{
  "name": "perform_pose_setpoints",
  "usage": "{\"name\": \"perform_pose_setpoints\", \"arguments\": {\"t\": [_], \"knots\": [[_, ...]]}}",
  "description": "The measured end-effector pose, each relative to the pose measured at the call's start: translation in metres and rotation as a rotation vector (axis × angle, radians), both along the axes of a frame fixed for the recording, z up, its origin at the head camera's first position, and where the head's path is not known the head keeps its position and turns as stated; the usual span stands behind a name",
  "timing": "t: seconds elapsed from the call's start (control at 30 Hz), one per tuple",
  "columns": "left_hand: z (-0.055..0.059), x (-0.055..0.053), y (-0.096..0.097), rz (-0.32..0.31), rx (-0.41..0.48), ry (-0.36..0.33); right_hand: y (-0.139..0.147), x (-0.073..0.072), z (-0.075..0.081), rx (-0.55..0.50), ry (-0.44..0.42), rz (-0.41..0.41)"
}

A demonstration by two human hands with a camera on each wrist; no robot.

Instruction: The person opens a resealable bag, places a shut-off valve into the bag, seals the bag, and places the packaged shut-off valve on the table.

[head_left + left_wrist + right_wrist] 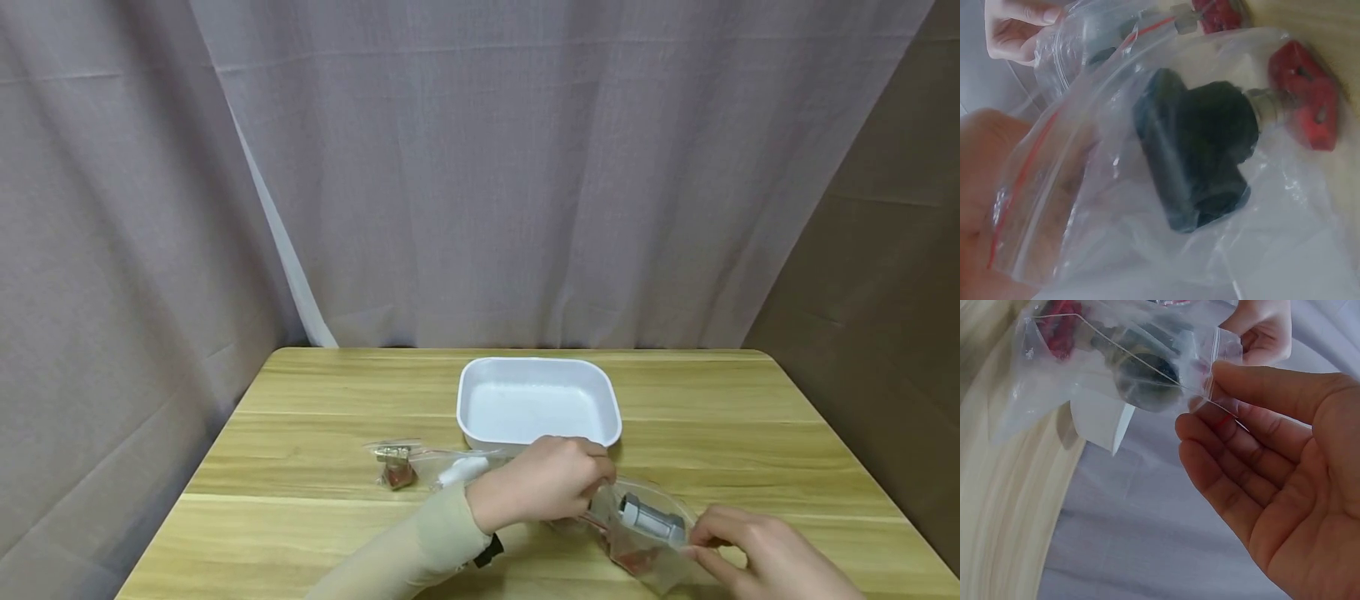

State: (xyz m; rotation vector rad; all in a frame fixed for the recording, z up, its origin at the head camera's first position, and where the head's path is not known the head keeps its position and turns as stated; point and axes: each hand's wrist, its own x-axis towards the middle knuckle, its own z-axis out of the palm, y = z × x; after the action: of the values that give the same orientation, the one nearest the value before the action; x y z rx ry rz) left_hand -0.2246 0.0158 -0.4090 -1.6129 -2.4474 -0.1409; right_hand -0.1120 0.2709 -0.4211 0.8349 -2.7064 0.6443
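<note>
My right hand (765,554) pinches the edge of a clear zip bag (1029,412) between thumb and forefinger, its other fingers loosely bent in the right wrist view. Inside the bag is a grey pipe valve (652,521) with a red handle (1057,331). My left hand (551,479) reaches across in front of the white tray, fingers curled at a bag's top edge. In the left wrist view, a zip bag with a dark valve (1197,150) and red handle (1304,97) hangs by the left hand; another bagged valve shows behind. The left fingertips are mostly hidden.
Behind the hands stands a white tray (536,408) on the wooden table (315,533). Left of it lie a small bag with a brass-coloured fitting and red part (397,471) and a bagged white piece (463,469). Grey curtains (487,167) surround the table.
</note>
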Motion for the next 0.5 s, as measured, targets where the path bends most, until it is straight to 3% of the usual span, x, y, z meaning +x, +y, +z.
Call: {"name": "perform_pose_setpoints", "arguments": {"t": [0.37, 0.5], "knots": [[0.0088, 0.003, -0.0041, -0.005, 0.052, 0.05, 0.0046, 0.0035, 0.0055, 0.004, 0.175, -0.061], [0.01, 0.0035, -0.0058, -0.016, 0.072, 0.076, 0.0046, 0.0038, 0.0083, 0.014, 0.184, -0.071]]}}
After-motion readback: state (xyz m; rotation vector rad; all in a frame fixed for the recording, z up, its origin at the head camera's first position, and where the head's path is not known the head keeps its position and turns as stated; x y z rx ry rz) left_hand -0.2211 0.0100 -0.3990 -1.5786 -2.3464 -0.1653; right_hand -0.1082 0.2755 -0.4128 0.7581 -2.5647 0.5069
